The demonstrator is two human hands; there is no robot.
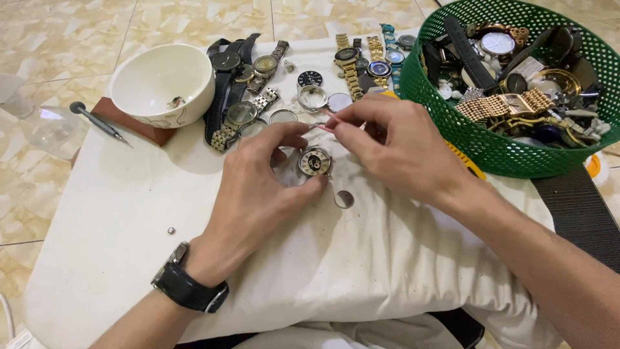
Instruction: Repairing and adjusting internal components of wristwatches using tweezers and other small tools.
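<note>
My left hand (258,184) pinches a small round watch case (314,161) against the white cloth (129,220), thumb and fingers around its rim. My right hand (394,145) holds a thin pink-handled tool (321,126) between thumb and forefinger, its tip just above the case. A round metal case back (343,199) lies on the cloth just below the watch case. A black wristwatch (187,287) sits on my left wrist.
A white bowl (161,81) stands at the upper left beside a small screwdriver (100,123). Several watches and loose dials (252,90) lie along the cloth's far edge. A green mesh basket (491,139) full of watches and parts stands at the right. A tiny part (171,230) lies left.
</note>
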